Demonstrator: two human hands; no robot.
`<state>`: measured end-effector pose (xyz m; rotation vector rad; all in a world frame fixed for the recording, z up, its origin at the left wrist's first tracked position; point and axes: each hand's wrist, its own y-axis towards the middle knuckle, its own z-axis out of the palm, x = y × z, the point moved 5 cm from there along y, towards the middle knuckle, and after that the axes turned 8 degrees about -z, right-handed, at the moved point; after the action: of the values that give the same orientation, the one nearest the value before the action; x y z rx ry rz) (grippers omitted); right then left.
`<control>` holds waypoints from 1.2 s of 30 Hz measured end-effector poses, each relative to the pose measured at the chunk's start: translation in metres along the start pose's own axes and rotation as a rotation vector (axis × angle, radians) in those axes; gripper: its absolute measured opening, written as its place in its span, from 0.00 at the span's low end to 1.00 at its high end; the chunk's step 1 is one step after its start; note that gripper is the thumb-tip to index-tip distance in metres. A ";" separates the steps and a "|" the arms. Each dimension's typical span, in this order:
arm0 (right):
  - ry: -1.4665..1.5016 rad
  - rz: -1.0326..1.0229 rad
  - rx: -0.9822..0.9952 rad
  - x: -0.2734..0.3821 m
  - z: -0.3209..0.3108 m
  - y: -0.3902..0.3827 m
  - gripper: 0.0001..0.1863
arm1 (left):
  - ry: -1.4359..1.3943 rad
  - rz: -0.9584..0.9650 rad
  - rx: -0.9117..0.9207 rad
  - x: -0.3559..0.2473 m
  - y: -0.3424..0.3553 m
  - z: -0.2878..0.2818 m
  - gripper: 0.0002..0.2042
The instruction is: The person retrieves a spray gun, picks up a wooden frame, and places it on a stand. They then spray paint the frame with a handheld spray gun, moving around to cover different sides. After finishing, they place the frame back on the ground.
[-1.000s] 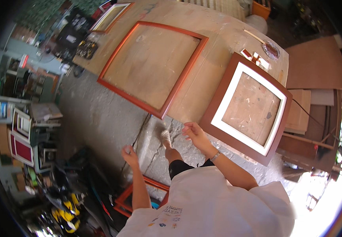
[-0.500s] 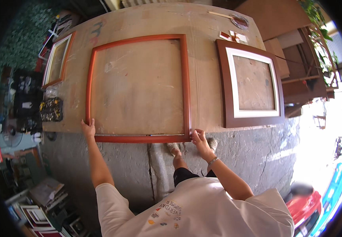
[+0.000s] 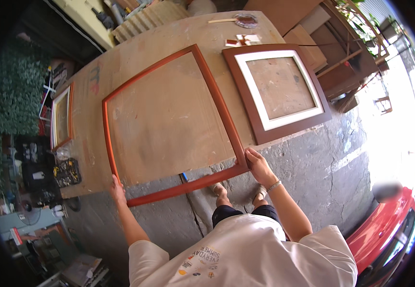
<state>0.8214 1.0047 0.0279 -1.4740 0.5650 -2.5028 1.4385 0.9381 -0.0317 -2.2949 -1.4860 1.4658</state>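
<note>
A large, empty orange-brown picture frame (image 3: 218, 101) is held by its near corners, its near side out past the table edge. My left hand (image 3: 117, 190) is closed on its left side, close to the near left corner. At the near right corner my right hand (image 3: 260, 166) grips the other side, thumb on top. To the right lies a dark brown picture frame (image 3: 244, 91) with a white inner border. Whether the far side of the large frame touches the table cannot be told.
The worn brown table (image 3: 164, 119) carries a smaller frame (image 3: 69, 117) at the left, a black tray of small parts (image 3: 67, 172), and a round dish with a stick (image 3: 246, 20) at the far side. Cardboard boxes (image 3: 308, 45) stand right; a red car (image 3: 380, 229) is parked behind right.
My view has turned clockwise, so the table appears tilted. The large frame's near side has come closer to me and farther past the table edge, with both hands still on it.
</note>
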 end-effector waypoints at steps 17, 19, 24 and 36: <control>-0.196 -0.445 -0.220 0.177 -0.364 -0.255 0.20 | -0.414 0.326 0.150 -0.061 -0.428 0.208 0.27; -0.129 -0.467 -0.303 0.191 -0.424 -0.292 0.21 | -0.374 0.350 0.216 -0.076 -0.495 0.259 0.28; -0.073 -0.495 -0.551 0.212 -0.565 -0.365 0.22 | -0.168 0.488 0.373 -0.117 -0.636 0.393 0.27; 0.207 -0.468 -1.403 0.188 -0.893 -0.542 0.31 | 0.069 0.737 1.046 -0.111 -1.036 0.794 0.16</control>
<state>-0.0288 1.6391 0.0118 -1.7435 2.6376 -2.5592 0.1437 1.0806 0.1039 -2.0996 0.2792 1.6388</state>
